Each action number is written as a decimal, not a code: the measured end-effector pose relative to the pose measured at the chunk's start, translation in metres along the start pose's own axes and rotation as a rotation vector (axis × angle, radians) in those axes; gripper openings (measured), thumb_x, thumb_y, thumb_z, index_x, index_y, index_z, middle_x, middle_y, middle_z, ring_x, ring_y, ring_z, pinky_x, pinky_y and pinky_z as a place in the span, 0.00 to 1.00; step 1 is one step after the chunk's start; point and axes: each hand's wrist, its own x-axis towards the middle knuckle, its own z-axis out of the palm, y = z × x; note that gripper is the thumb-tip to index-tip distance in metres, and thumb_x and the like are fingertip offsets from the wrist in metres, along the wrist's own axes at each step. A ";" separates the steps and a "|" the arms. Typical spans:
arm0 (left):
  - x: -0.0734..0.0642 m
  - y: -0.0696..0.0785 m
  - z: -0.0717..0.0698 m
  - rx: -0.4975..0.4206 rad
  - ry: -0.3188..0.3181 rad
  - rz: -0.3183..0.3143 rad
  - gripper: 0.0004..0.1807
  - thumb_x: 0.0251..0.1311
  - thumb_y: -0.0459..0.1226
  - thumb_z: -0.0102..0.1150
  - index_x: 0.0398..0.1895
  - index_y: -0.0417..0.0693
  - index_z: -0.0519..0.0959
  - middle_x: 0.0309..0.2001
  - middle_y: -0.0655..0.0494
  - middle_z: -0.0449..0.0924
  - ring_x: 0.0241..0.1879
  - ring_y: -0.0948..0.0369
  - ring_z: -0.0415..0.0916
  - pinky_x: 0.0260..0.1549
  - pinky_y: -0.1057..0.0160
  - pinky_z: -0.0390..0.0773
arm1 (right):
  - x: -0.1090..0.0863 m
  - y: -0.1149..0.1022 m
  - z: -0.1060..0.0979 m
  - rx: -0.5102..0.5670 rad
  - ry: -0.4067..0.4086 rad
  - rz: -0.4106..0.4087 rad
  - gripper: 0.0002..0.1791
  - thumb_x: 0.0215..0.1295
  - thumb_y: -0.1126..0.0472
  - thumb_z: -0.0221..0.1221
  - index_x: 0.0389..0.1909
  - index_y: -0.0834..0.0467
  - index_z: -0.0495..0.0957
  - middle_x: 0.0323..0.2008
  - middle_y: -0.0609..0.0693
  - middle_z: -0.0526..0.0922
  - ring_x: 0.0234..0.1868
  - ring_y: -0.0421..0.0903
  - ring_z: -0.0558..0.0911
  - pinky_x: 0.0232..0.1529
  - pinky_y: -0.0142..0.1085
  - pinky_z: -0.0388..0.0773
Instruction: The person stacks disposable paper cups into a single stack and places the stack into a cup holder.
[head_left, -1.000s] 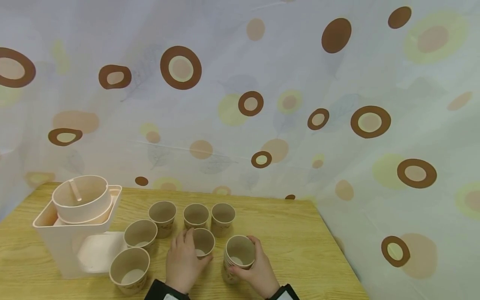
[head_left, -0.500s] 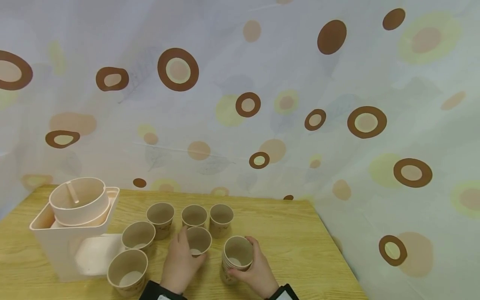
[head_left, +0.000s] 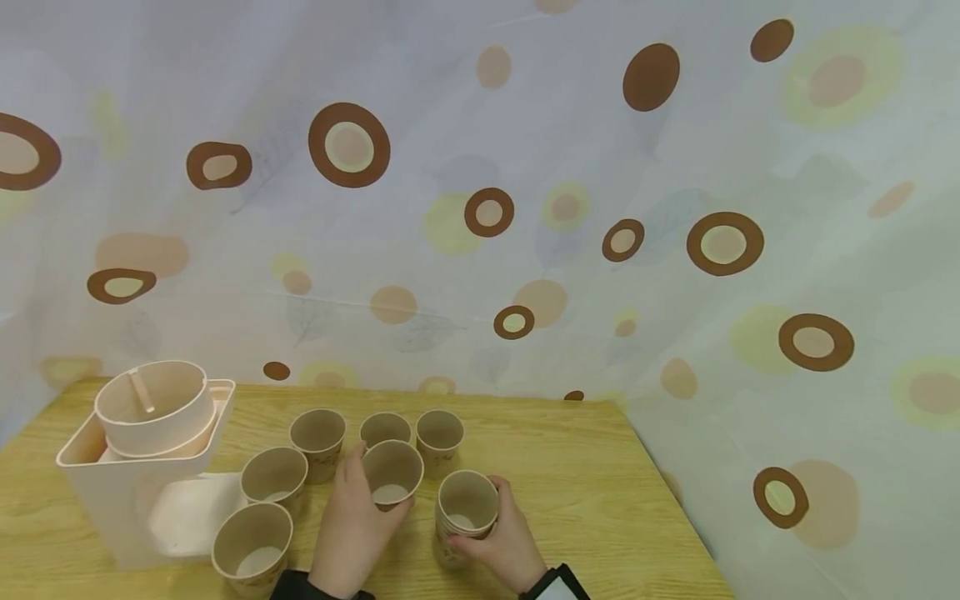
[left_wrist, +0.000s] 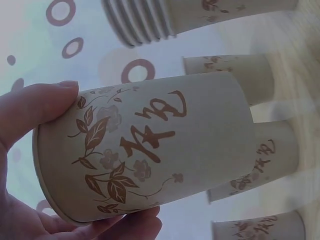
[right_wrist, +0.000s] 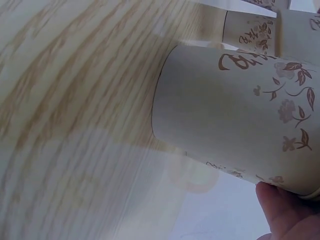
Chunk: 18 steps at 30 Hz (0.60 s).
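My left hand (head_left: 351,529) holds a single beige paper cup (head_left: 393,473) near its rim, thumb on the right and fingers on the left. In the left wrist view, this cup (left_wrist: 155,145) shows brown leaf and flower prints with brown characters. It looks raised off the table, mouth up. Just to its right, my right hand (head_left: 508,537) grips a stack of matching paper cups (head_left: 468,504), whose several nested rims show. In the right wrist view, the fingers (right_wrist: 282,207) press near the rim of the stack (right_wrist: 225,110), and its base is at the wooden surface.
Behind the held cup stand paper cups (head_left: 440,433) in a row, one (head_left: 385,427) partly hidden. More cups (head_left: 253,542) stand at the left beside a white plastic appliance (head_left: 131,500) with a round bowl on top. A patterned cloth (head_left: 450,250) hangs behind the wooden table (head_left: 585,500).
My left hand has raised its cup; the cup looks larger and higher against the row behind. My right hand stays on the stack, which has tilted or shifted slightly left. The head view shifted slightly.
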 end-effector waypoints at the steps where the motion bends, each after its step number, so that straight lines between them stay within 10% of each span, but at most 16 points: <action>1: 0.000 0.001 -0.001 -0.002 0.000 0.003 0.44 0.41 0.36 0.72 0.59 0.26 0.59 0.52 0.30 0.68 0.50 0.39 0.73 0.44 0.46 0.77 | 0.000 0.000 0.000 0.002 -0.002 0.002 0.44 0.42 0.56 0.74 0.56 0.66 0.59 0.51 0.60 0.76 0.51 0.55 0.76 0.50 0.40 0.74; 18: 0.008 0.036 -0.020 -0.047 -0.026 0.000 0.39 0.46 0.40 0.70 0.59 0.33 0.62 0.54 0.34 0.68 0.51 0.41 0.72 0.46 0.47 0.76 | 0.001 0.000 0.001 0.035 -0.033 -0.002 0.44 0.45 0.56 0.73 0.58 0.67 0.57 0.52 0.61 0.75 0.51 0.55 0.76 0.49 0.42 0.75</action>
